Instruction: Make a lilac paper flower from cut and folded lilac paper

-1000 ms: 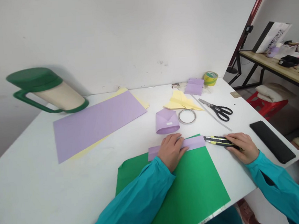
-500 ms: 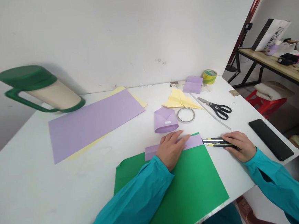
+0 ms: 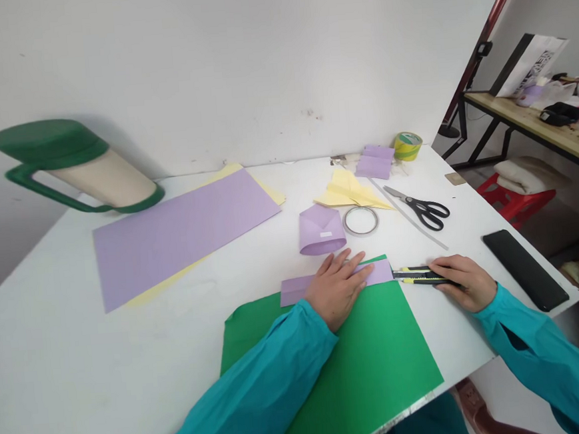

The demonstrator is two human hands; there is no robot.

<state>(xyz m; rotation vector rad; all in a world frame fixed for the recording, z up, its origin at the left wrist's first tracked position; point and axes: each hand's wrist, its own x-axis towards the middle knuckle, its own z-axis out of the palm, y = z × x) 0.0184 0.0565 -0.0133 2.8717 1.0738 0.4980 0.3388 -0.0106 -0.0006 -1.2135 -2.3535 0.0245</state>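
- The left hand [image 3: 335, 292] lies flat, fingers slightly spread, on 1 purple strip [image 3: 380, 273], seemingly to pin it across the green sheet's [image 3: 385, 350] far edge.
- The right hand [image 3: 469, 284] grips the utility knife [image 3: 417, 275] low, blade tip at the strip's right end, probably for steadiness.
- Scissors [image 3: 422, 210] lie beyond, perhaps leaving the 2 hands room.

Strip's middle [image 3: 295, 290] under left hand [image 3: 336, 291]
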